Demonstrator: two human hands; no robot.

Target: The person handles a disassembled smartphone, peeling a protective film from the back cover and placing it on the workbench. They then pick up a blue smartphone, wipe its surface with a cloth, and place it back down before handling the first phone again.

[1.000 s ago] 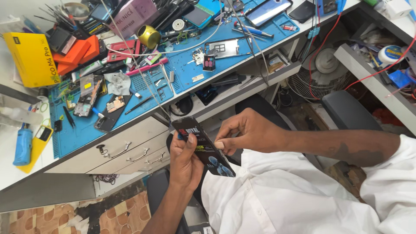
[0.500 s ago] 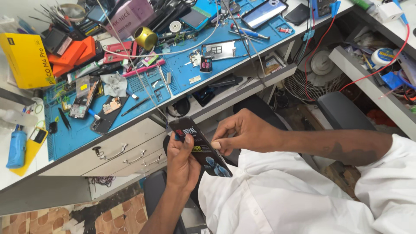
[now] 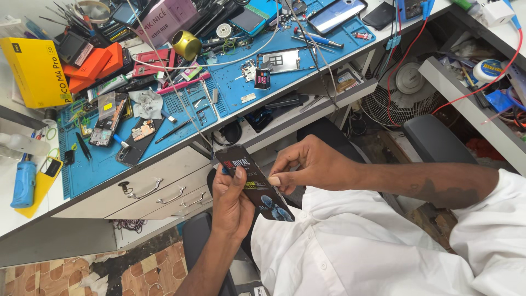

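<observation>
Below the desk (image 3: pixel 164 164) edge, over my lap, I held a flat black packet (image 3: pixel 253 182) with printed graphics. My left hand (image 3: pixel 233 205) was clamped on it from beneath, the palm cradling its back and the thumb pressed along its left edge, so that the printed face tilted up toward me and the packet stayed steady. My right hand (image 3: pixel 309 164) came in from the right with fingers drawn together; thumb and forefinger were pinched at the packet's right edge, about midway along it, where the nails could get purchase. Whether they had caught a flap or a seam, I could not tell.

The packet was held clear of the desk, just in front of the drawers (image 3: pixel 159 192), probably because the blue work mat (image 3: pixel 230 93) above was crowded: an opened phone (image 3: pixel 104 118), a bare circuit frame (image 3: pixel 279 59), tweezers and loose small parts lay on it. A yellow box (image 3: pixel 35 71) and orange boxes (image 3: pixel 96 63) stood at the mat's far left. A blue bottle (image 3: pixel 24 183) lay well apart at the left edge.
</observation>
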